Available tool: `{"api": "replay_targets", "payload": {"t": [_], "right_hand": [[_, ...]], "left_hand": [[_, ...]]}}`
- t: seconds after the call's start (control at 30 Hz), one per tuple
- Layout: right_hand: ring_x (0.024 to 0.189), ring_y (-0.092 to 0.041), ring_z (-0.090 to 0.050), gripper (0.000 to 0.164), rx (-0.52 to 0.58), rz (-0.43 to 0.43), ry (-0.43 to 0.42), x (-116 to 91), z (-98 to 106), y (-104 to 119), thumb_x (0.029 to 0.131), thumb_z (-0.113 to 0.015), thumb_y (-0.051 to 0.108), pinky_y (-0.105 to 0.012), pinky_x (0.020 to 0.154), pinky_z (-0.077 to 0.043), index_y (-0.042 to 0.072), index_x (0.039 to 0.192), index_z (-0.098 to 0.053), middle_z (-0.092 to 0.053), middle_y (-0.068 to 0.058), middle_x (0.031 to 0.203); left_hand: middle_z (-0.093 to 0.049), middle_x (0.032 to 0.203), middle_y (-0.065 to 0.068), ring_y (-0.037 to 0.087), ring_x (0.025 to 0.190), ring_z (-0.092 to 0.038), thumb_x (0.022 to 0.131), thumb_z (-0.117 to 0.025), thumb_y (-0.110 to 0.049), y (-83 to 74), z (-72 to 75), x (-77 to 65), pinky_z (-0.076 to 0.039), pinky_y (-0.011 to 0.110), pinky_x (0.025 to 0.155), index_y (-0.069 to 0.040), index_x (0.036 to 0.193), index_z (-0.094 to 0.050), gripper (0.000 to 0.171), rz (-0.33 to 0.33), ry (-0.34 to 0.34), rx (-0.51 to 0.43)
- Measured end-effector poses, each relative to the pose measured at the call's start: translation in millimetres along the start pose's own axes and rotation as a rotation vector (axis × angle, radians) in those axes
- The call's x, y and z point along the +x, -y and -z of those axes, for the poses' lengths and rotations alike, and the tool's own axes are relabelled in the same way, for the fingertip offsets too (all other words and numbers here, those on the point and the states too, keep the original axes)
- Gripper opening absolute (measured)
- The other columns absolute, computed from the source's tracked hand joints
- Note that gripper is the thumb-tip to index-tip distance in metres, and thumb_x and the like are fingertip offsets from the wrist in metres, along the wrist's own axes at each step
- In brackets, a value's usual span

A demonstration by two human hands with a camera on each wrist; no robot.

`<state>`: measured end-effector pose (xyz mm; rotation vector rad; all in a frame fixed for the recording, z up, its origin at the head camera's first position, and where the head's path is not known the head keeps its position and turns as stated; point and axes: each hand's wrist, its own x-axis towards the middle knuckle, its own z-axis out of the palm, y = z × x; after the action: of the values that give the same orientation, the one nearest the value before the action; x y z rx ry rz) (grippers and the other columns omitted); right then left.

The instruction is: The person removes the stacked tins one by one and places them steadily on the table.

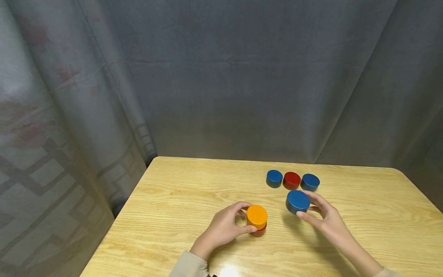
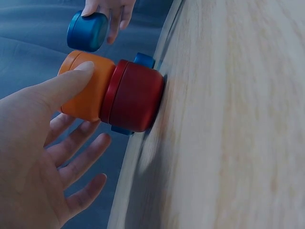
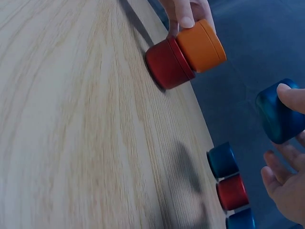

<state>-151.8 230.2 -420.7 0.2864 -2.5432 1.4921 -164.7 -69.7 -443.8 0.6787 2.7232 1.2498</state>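
My left hand (image 1: 226, 225) pinches an orange round tin (image 1: 257, 215) between thumb and fingers. That tin sits on top of a red round tin (image 2: 136, 98), which stands on the table, as the left wrist view shows. To the right, my right hand (image 1: 327, 219) holds a blue round tin (image 1: 298, 201) by its side, raised above the table with its shadow below. In the right wrist view the thumb lies across the raised blue tin (image 3: 279, 114), and the orange tin (image 3: 201, 46) rests on the red tin (image 3: 167, 64).
Farther back on the wooden table (image 1: 194, 184) is a row of lidded tins: a blue tin (image 1: 274, 178), a red tin (image 1: 292, 180) and another blue tin (image 1: 310, 182). A grey curtain (image 1: 228, 84) hangs behind the table and along its left side.
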Motion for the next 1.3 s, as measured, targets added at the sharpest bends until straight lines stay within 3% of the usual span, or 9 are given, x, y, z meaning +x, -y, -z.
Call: {"api": "replay_targets", "payload": {"t": [0.13, 0.8, 1.17, 1.3], "right_hand": [[0.104, 0.014, -0.05, 0.059, -0.008, 0.007, -0.006, -1.3, 4.6, -4.0, 0.087, -0.077, 0.01, -0.013, 0.085, -0.046, 0.002, 0.14, -0.05, -0.052, 0.028, 0.12], [0.105, 0.021, -0.044, 0.06, -0.065, -0.007, -0.082, -8.3, 32.4, -31.9, 0.088, -0.076, 0.012, -0.007, 0.082, -0.043, -0.003, 0.139, -0.047, -0.045, 0.039, 0.116], [0.097, 0.021, -0.044, 0.064, -0.108, -0.043, -0.126, -6.1, 43.8, -47.9, 0.09, -0.075, 0.015, -0.005, 0.078, -0.041, -0.006, 0.141, -0.043, -0.044, 0.039, 0.111], [0.096, 0.021, -0.044, 0.065, -0.107, -0.052, -0.143, -3.3, 46.8, -52.2, 0.09, -0.075, 0.016, -0.005, 0.077, -0.041, -0.008, 0.141, -0.042, -0.05, 0.03, 0.114]], "left_hand": [[-0.062, 0.127, -0.013, 0.005, 0.103, -0.06, 0.082, -0.079, -0.047, -0.2, 0.2, -0.2, -0.05, 0.031, 0.086, -0.024, 0.133, -0.059, 0.059, -0.004, 0.0, 0.002], [-0.062, 0.126, -0.013, 0.006, 0.104, -0.06, 0.082, -0.078, -0.049, -0.8, -0.4, 0.2, -0.05, 0.034, 0.087, -0.025, 0.134, -0.058, 0.06, 0.008, 0.006, 0.01], [-0.063, 0.125, -0.014, 0.005, 0.102, -0.06, 0.082, -0.079, -0.047, -0.1, -0.7, -0.4, -0.05, 0.033, 0.086, -0.025, 0.133, -0.059, 0.059, -0.005, -0.005, 0.02], [-0.063, 0.125, -0.013, 0.005, 0.102, -0.06, 0.082, -0.079, -0.047, 0.3, -0.1, 0.0, -0.05, 0.033, 0.086, -0.024, 0.133, -0.059, 0.059, -0.009, -0.008, 0.029]]}}
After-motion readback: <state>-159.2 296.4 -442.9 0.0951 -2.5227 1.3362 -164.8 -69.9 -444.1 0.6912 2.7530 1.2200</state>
